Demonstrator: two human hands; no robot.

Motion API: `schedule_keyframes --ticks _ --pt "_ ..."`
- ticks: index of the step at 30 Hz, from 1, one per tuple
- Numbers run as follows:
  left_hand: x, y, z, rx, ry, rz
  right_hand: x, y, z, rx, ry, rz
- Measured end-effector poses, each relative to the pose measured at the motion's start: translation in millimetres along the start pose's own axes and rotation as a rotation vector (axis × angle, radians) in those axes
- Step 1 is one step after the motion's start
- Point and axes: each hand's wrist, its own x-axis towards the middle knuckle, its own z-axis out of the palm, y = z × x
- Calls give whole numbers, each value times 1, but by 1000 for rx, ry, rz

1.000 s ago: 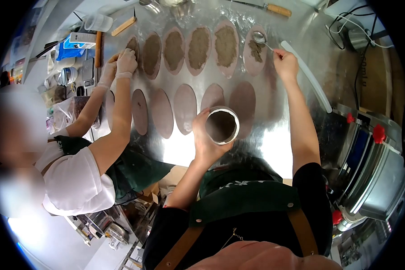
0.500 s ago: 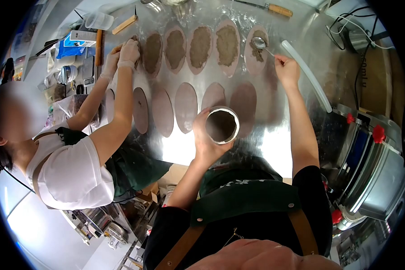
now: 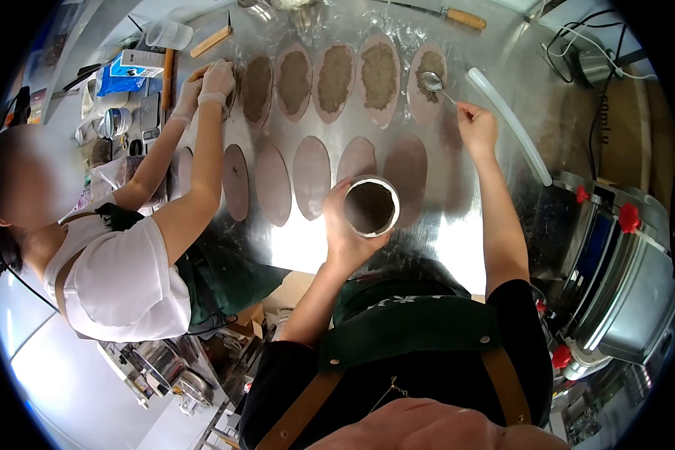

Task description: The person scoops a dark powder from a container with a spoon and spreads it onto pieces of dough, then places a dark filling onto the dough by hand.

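My left hand is wrapped round a white-rimmed cup of dark brown filling, held above the near row of dough ovals. In my right hand I grip the handle of a metal spoon. Its bowl rests on the grey-brown filling spread on the rightmost pinkish dough oval of the far row. Several ovals to its left, such as one oval, bear a broad layer of the same filling. The near row holds bare ovals, among them one oval.
At left a co-worker's gloved hands work over the far row's left end. A white tube lies right of my spoon. A wooden-handled tool lies at the back. A metal machine with red knobs stands at right.
The spoon bowl has moved slightly down and left over the rightmost oval, and the filling there is spread more evenly. My right hand has shifted slightly down. My left hand stays with the cup.
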Motion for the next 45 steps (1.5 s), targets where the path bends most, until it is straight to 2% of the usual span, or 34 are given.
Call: schedule_keyframes --ticks 5,8,11,14,20,29,32,38,45 --pt "-2 0 0 8 2 0 -12 2 1 52 1 15" --pt "-2 0 -2 19 -4 -5 -16 16 8 194 56 -31" --pt "-3 -1 -2 21 -6 -13 -24 23 8 183 129 -89" --pt "-3 -2 -2 14 -8 -25 -37 22 3 146 184 -246" --pt "-4 -3 0 16 -5 -18 -34 27 8 -30 218 -318" --pt "-2 -3 0 3 -15 -25 -1 27 21 29 294 -279" --pt "-3 -4 0 4 -21 -35 9 28 23 109 227 -142" --pt "-4 -3 -2 33 -12 -20 29 16 22 -54 133 -96" --pt "-6 -4 -3 19 -6 -23 48 -13 15 -88 140 -105"
